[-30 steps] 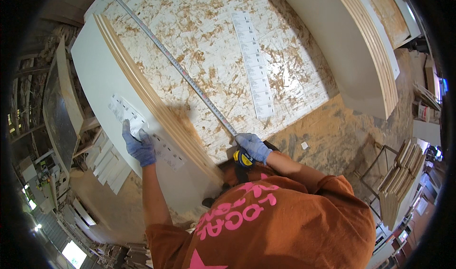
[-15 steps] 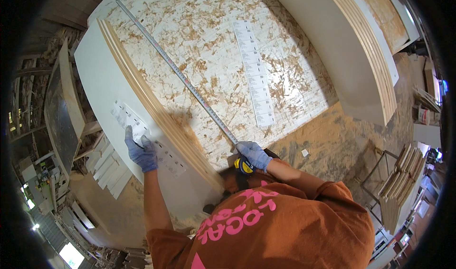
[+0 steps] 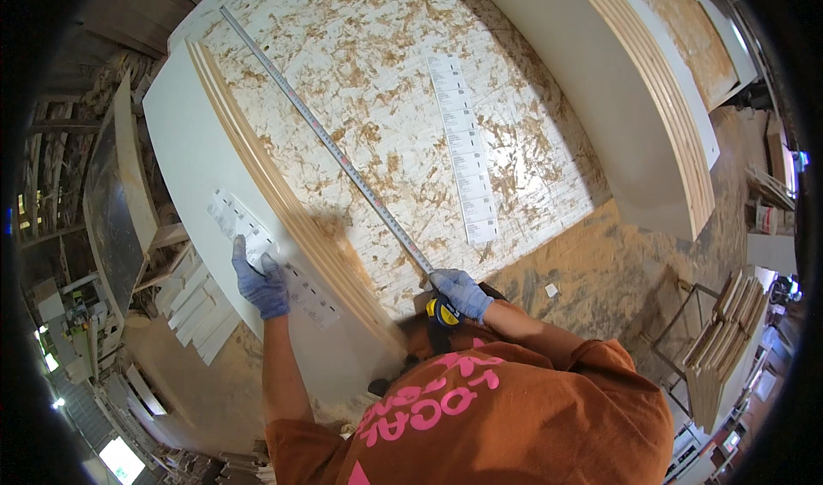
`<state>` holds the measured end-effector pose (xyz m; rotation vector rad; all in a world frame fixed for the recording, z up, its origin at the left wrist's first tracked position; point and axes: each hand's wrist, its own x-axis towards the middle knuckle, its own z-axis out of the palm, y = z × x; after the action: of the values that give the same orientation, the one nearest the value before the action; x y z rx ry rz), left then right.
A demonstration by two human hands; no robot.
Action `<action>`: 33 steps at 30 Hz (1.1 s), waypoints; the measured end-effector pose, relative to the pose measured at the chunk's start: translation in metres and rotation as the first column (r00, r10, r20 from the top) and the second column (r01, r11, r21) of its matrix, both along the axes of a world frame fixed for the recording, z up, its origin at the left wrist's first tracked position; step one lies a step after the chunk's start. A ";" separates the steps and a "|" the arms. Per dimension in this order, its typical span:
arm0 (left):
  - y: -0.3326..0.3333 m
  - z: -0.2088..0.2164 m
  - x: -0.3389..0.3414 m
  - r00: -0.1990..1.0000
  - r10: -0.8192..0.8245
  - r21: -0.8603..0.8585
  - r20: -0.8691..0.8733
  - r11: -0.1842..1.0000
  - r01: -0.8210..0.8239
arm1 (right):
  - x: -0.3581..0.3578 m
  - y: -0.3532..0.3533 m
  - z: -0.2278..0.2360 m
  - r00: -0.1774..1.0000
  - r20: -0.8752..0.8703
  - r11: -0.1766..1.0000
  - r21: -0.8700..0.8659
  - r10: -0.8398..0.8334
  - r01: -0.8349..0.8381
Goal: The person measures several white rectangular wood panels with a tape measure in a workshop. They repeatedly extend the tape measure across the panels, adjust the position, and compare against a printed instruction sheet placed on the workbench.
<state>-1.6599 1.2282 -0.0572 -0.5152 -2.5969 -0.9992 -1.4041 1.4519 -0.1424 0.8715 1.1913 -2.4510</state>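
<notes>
My right hand (image 3: 460, 292), in a blue glove, grips a yellow tape measure case (image 3: 444, 312) at the near edge of a chip-textured board (image 3: 403, 99). The steel tape (image 3: 326, 138) runs from that hand diagonally across the board to its far left corner. My left hand (image 3: 260, 284), also gloved in blue, lies flat with fingers spread on a white panel (image 3: 193, 159), over a strip of white labels (image 3: 249, 228). It holds nothing. The stack's layered plywood edge (image 3: 283, 194) runs between the two hands.
A second label strip (image 3: 467, 159) lies on the chip-textured board. Another stack of white-faced sheets (image 3: 634, 99) stands at the right. Sawdust covers the floor (image 3: 591, 271). Small wooden pieces (image 3: 720, 348) are stacked on a rack at the lower right, and white offcuts (image 3: 193, 309) lie at the left.
The whole scene has slid slightly down and right in the picture. Both hands keep their places, the left on the label strip, the right on the tape measure.
</notes>
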 end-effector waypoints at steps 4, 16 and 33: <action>-0.002 -0.002 -0.002 1.000 0.003 -0.020 -0.007 1.000 -0.003 | 0.000 0.000 -0.004 1.000 -0.030 0.999 0.038 0.006 -0.005; -0.006 -0.004 -0.004 0.999 0.013 -0.065 -0.036 0.998 -0.015 | 0.000 0.000 0.001 0.999 -0.018 0.998 -0.050 -0.042 0.041; -0.004 -0.003 -0.004 0.999 0.023 -0.047 -0.030 0.999 -0.024 | -0.006 0.006 0.017 0.999 0.034 0.999 0.017 0.033 -0.033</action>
<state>-1.6642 1.2244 -0.0600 -0.5055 -2.6000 -0.9182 -1.4104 1.4575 -0.1252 0.8876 1.2077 -2.3937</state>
